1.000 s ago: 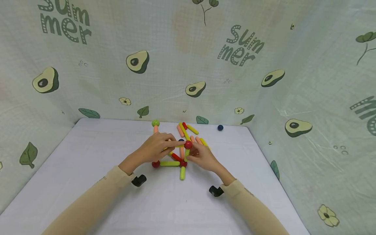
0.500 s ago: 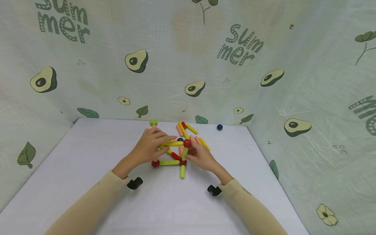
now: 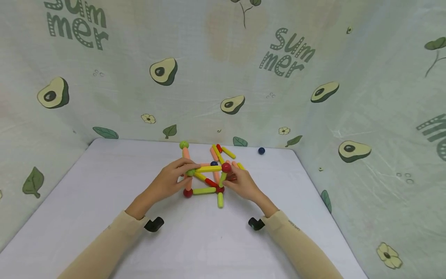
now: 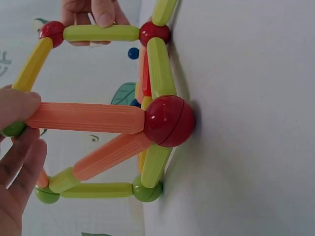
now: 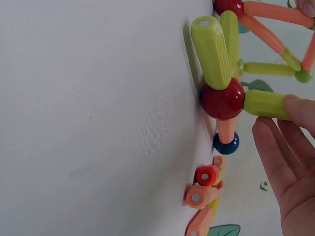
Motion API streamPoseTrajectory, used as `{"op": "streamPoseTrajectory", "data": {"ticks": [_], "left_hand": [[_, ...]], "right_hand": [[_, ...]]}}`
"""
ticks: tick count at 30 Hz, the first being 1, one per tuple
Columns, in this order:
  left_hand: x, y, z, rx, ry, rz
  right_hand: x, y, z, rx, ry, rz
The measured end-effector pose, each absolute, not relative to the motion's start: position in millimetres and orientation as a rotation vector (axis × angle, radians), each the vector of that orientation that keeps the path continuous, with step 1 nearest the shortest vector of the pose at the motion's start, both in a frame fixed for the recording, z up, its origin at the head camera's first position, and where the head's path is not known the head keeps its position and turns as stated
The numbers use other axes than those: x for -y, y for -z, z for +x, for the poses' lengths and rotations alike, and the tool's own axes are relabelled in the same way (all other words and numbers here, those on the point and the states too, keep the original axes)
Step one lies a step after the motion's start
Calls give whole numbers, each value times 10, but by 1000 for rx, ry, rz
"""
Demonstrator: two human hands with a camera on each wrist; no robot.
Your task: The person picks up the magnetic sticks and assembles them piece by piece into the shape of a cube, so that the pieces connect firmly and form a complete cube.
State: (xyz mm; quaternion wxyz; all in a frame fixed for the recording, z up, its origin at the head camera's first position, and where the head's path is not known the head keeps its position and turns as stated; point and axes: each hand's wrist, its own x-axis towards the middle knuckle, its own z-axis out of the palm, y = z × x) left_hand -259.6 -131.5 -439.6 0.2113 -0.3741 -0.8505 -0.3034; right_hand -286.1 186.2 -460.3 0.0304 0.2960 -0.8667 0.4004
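Note:
A frame of magnetic sticks and balls stands on the table. My left hand (image 3: 170,179) pinches the green ball (image 3: 190,173) at its upper near left corner, where the yellow stick (image 3: 209,169) and an upright orange stick (image 4: 88,117) meet. The yellow stick runs across to a red ball (image 3: 226,167) at the upper right. Thumb and fingers of my right hand (image 3: 244,186) grip the upright light green stick (image 5: 266,104) below that ball. Two more red balls, one of them the lower left ball (image 4: 170,121), sit at the base, joined by a light green stick (image 3: 204,191).
Loose orange, yellow and red sticks (image 3: 228,152) lie behind the frame and to its right. A dark blue ball (image 3: 261,150) rests near the table's back edge. Another green ball (image 3: 184,144) tops the frame's back left corner. A light green stick (image 3: 220,200) juts toward the front.
My left hand has moved left from near the upper red ball, along the yellow stick, to the green ball at its other end. My right hand keeps hold of the upright green stick.

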Motion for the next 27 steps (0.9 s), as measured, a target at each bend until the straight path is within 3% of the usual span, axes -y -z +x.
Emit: {"op": "streamPoseTrajectory", "data": {"ticks": [10, 18, 27], "left_hand": [[1300, 4414, -2602, 2357, 885, -1057], [1330, 4419, -2600, 2343, 908, -1049], [1309, 4449, -2616, 2331, 925, -1068]], "right_hand": [[-1963, 4584, -2748, 2803, -1152, 728], [-2036, 4619, -2645, 2770, -957, 1234], [-1893, 4679, -2646, 2883, -725, 1426]]}}
